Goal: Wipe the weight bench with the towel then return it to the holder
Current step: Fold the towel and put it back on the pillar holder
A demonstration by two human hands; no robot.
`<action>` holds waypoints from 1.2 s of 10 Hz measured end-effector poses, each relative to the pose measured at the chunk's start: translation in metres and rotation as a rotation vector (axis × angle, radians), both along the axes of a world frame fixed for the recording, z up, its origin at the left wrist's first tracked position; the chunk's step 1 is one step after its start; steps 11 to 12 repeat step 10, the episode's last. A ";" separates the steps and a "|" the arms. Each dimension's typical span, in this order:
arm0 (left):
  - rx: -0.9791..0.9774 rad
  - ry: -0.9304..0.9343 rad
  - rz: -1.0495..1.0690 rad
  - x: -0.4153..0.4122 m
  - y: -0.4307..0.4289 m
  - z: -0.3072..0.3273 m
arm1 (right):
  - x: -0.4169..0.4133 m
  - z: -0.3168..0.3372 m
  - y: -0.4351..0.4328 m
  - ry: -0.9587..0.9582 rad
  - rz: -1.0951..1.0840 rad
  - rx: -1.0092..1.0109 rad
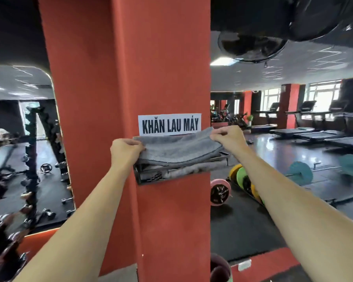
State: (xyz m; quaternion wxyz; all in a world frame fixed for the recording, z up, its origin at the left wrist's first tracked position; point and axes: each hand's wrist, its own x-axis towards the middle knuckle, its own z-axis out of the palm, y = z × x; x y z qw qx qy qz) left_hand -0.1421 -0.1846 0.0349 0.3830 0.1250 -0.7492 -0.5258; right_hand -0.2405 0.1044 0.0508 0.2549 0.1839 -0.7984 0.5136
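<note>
A grey folded towel [177, 149] lies across the top of a black metal holder [151, 179] fixed to a red pillar [161, 58]. My left hand [125, 150] grips the towel's left end. My right hand [226, 136] pinches its upper right corner, lifted a little. More grey cloth sits lower inside the holder. A white sign [169, 124] reading "KHĂN LAU MÁY" is stuck just above. A weight bench [0, 157] shows in the mirror at far left.
A mirror [22, 149] at left reflects a dumbbell rack and floor weights. Right of the pillar lie coloured plates [240, 178], a pink plate [220, 192] and a teal barbell [300, 173]. Treadmills [314, 129] line the far windows. A fan [251, 45] hangs overhead.
</note>
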 end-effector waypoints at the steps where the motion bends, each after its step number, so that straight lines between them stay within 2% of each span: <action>1: -0.172 -0.078 0.163 -0.002 0.007 -0.005 | -0.019 -0.016 -0.007 -0.005 -0.007 0.189; 4: -0.438 -0.546 0.247 0.011 0.025 0.013 | -0.020 -0.017 0.004 0.074 -0.047 0.557; 5: -0.518 -0.577 0.217 0.017 0.036 0.010 | -0.017 -0.015 0.016 -0.002 0.027 0.656; 6: -0.561 -0.487 0.252 0.030 0.051 -0.005 | -0.010 -0.029 0.031 -0.046 0.174 0.564; 8: -0.625 -0.428 0.261 0.060 0.089 -0.034 | 0.005 -0.062 0.059 0.045 0.313 0.450; 10: -0.898 -0.349 0.383 0.102 0.141 -0.059 | 0.046 -0.085 0.081 0.208 0.283 0.400; 12: -0.898 -0.349 0.383 0.102 0.141 -0.059 | 0.046 -0.085 0.081 0.208 0.283 0.400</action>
